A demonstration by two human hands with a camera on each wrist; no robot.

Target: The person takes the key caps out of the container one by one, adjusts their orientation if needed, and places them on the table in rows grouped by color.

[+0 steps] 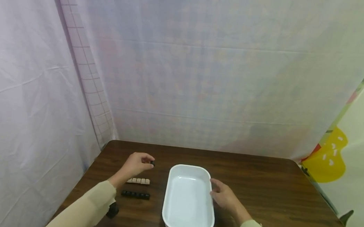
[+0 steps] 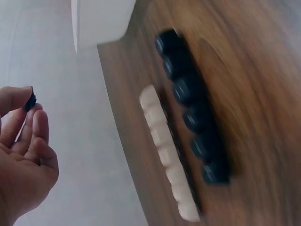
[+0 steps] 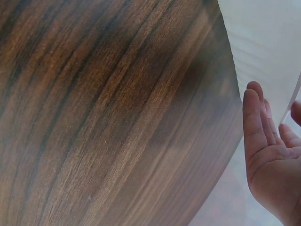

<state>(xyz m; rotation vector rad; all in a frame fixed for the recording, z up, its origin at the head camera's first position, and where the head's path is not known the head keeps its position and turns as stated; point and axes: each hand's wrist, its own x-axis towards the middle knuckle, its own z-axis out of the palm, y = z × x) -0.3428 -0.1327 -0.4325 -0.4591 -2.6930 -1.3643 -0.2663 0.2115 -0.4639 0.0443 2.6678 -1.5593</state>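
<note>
Between thumb and fingertips, my left hand (image 1: 139, 163) pinches a small black keycap (image 2: 31, 101), raised over the far left part of the table. Below that hand in the head view, a row of beige keycaps (image 1: 141, 181) lies on the wood, its left end overlapped by the wrist. Nearer to me is a parallel row of black keycaps (image 1: 135, 194). A white rectangular dish (image 1: 189, 204) stands to the right of the rows with nothing in it. At the dish's right rim rests my right hand (image 1: 224, 196), its fingers fairly straight in the right wrist view.
The dark wooden table (image 1: 268, 188) extends to the right of the dish. Pale curtains (image 1: 203, 76) hang behind it and along the left side. A printed cloth with a yellow shape (image 1: 327, 160) hangs at the right edge.
</note>
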